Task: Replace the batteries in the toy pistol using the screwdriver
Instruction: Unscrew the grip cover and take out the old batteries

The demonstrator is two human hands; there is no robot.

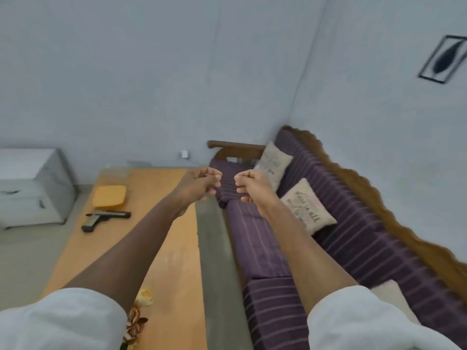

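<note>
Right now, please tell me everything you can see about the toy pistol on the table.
The toy pistol lies flat on its side on the wooden table, just in front of a yellow lid-like object. Its upper part is dark, almost black; the body and grip look tan or grey. The barrel points right, the grip slants toward the near left. Nothing holds it: both hands are raised away from it. Finer details are too blurred to tell.

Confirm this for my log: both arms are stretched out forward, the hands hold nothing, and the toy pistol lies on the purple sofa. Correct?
One detail is off. The toy pistol lies on the wooden table, beside a yellow pad, not on the purple sofa. The head view shows it. The left hand and right hand hold nothing visible.
</note>
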